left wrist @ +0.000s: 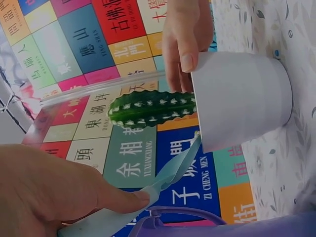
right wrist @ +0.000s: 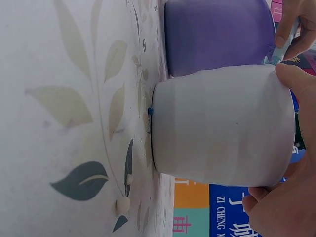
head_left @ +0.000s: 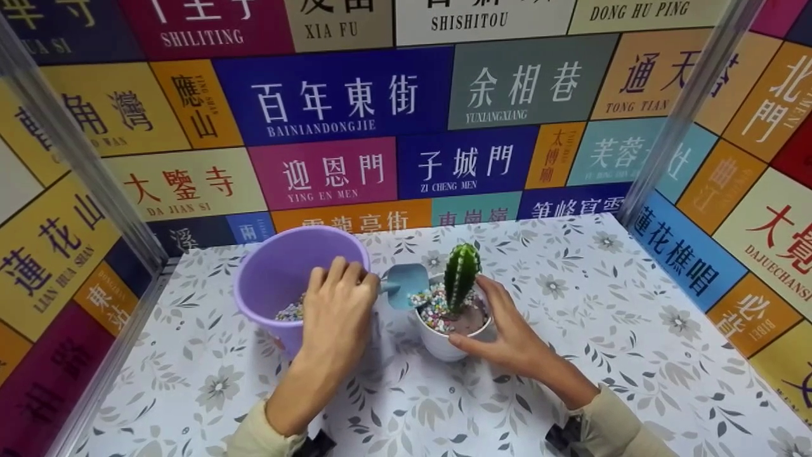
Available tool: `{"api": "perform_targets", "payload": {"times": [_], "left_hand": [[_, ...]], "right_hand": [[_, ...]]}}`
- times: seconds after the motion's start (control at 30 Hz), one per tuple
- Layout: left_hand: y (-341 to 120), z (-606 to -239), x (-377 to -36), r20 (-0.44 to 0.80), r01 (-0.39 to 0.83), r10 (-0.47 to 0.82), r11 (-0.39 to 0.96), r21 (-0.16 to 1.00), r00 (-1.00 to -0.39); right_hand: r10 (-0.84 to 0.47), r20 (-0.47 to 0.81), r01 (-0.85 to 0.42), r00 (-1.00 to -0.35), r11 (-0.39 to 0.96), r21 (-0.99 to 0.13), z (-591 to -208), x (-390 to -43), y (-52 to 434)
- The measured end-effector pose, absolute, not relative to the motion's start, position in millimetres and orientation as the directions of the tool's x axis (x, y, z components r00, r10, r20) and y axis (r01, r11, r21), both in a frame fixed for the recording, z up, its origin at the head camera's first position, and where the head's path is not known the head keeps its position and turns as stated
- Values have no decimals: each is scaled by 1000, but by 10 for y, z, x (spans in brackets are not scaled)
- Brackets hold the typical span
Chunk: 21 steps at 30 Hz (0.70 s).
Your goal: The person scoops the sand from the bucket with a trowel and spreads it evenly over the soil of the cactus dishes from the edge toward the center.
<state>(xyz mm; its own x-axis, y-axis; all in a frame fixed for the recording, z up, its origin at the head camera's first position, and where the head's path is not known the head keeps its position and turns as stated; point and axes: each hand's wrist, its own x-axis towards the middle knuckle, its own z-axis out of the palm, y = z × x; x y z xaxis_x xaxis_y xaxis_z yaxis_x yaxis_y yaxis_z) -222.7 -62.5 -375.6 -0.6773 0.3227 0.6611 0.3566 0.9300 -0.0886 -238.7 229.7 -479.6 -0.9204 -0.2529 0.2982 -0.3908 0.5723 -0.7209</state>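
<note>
Left hand [head_left: 336, 304]: forearm extended forward, back of the hand uppermost, fingers curled into a closed grip with the thumb pressed along what it holds. Right hand [head_left: 507, 336]: forearm angled inward, thumb and fingers spread in a cupping grip.

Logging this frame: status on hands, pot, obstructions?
Left hand grips small light-blue plastic trowel, blade at pot rim. Right hand holds white ceramic pot with green cactus, coloured pebbles partly covering. Purple plastic bucket adjacent; nothing blocking.
</note>
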Motion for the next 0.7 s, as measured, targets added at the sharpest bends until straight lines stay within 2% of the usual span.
{"api": "perform_targets", "payload": {"times": [0.37,0.7], "left_hand": [[-604,-3765,-2181,653,359,332,928,-97,-681],[-562,-3795,-2144,715,420,350,904,-86,-606]], "right_hand": [[-252,298,-390,-921,576,-718,-4801,-2392,2294],[-256,306,-398,-917,558,-728,-4818,-2395,2303]]}}
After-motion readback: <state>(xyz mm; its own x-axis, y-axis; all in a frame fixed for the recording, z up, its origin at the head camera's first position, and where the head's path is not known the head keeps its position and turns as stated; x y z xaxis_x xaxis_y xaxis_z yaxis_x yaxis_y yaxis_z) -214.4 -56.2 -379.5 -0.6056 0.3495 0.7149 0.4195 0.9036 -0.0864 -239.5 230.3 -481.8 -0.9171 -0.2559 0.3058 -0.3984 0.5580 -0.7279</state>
